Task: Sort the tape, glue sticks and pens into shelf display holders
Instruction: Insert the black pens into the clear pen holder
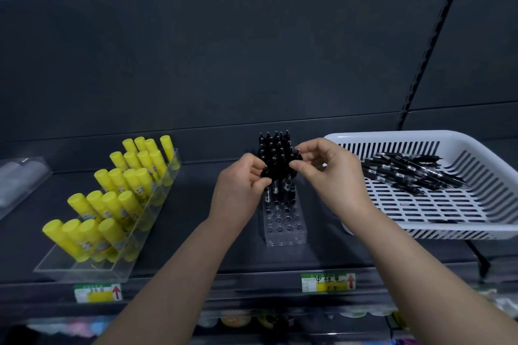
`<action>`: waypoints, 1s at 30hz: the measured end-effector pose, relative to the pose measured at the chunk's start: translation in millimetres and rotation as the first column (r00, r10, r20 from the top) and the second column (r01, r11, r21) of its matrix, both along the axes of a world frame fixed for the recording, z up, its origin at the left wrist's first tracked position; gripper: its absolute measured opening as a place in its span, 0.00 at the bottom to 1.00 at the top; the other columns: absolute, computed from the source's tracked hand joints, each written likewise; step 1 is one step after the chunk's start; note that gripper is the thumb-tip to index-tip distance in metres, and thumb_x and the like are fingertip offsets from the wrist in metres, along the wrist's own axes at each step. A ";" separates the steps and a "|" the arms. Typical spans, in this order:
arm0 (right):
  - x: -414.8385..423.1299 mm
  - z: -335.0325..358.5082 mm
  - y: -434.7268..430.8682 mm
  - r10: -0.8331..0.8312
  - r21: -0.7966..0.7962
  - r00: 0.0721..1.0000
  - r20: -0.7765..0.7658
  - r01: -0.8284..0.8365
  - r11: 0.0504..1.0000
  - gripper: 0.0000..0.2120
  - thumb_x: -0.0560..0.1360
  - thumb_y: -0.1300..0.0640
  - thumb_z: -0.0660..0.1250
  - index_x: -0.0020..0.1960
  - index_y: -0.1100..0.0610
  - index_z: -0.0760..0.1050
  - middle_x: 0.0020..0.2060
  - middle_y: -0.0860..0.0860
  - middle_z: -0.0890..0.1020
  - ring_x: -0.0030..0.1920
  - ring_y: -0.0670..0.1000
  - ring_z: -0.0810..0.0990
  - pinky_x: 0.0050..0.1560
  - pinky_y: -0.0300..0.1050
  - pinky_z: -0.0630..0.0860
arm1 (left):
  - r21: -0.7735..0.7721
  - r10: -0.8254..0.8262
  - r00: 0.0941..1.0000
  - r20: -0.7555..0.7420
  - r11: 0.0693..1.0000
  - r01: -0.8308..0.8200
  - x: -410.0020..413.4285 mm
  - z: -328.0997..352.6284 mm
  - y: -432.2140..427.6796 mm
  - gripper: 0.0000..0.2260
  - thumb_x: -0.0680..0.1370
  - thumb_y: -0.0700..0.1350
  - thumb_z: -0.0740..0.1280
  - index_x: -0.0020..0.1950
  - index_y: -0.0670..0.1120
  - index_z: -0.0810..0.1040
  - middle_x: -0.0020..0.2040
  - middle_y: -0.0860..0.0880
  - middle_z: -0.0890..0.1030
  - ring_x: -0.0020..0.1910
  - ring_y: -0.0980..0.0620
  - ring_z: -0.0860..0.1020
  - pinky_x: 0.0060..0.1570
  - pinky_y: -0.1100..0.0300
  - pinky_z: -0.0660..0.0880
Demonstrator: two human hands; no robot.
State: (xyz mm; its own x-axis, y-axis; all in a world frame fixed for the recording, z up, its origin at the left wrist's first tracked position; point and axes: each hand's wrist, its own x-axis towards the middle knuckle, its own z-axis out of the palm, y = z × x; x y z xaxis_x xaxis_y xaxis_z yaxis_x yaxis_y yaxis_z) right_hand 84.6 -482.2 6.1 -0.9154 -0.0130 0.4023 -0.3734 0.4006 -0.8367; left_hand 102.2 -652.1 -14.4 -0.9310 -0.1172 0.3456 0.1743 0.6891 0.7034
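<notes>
Your left hand (241, 182) and right hand (322, 168) pinch black pens (276, 154), partly hiding the clear pen holder (284, 221); basket (448, 204) just right, glue sticks (117, 193) left.

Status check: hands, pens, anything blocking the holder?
Left hand and right hand both pinching pens over the clear holder. Front holes empty. More pens in white basket. Nothing blocking.

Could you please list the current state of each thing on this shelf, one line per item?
Glue sticks: upright, capped, filling their clear tray.
Pen holder: back rows filled, front holes empty.
White basket: tilted, pens lying loose inside.
Left hand: pinching a pen.
Right hand: pinching a pen.
</notes>
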 end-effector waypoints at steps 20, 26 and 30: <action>-7.9 -11.7 -16.2 0.024 0.394 0.996 0.084 -0.055 0.918 0.15 0.68 0.48 0.75 0.52 0.49 0.77 0.38 0.43 0.82 0.41 0.46 0.81 0.46 0.44 0.77 | -0.181 -0.019 0.990 -0.139 0.983 -0.006 14.4 21.5 -18.8 0.08 0.74 0.36 0.67 0.46 0.48 0.81 0.44 0.55 0.79 0.42 0.57 0.78 0.43 0.57 0.76; -4.6 -5.9 57.5 -0.095 0.732 0.994 -0.060 0.109 0.672 0.06 0.75 0.51 0.66 0.51 0.47 0.79 0.46 0.45 0.83 0.51 0.51 0.79 0.43 0.45 0.75 | -0.151 -0.144 0.972 -0.188 0.982 0.116 1.4 31.4 26.6 0.07 0.74 0.36 0.67 0.47 0.46 0.81 0.42 0.55 0.79 0.39 0.59 0.77 0.40 0.62 0.75; -5.2 -13.1 122.2 -0.200 0.792 0.979 -0.022 0.139 0.595 0.07 0.75 0.53 0.65 0.51 0.46 0.80 0.47 0.45 0.82 0.52 0.51 0.78 0.44 0.45 0.75 | -0.209 -0.255 0.956 -0.142 0.952 0.223 -15.3 33.1 79.7 0.07 0.75 0.37 0.65 0.50 0.46 0.81 0.45 0.54 0.79 0.42 0.57 0.77 0.45 0.59 0.76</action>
State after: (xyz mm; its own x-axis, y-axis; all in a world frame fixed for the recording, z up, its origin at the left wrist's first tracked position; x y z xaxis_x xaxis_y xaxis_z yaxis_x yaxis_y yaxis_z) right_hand 79.5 -360.0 -7.0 -0.9571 -0.1375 0.2550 -0.1879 0.9645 -0.1854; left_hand 86.9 -572.4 18.8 -0.8514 0.1842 0.4912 0.4533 0.7297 0.5119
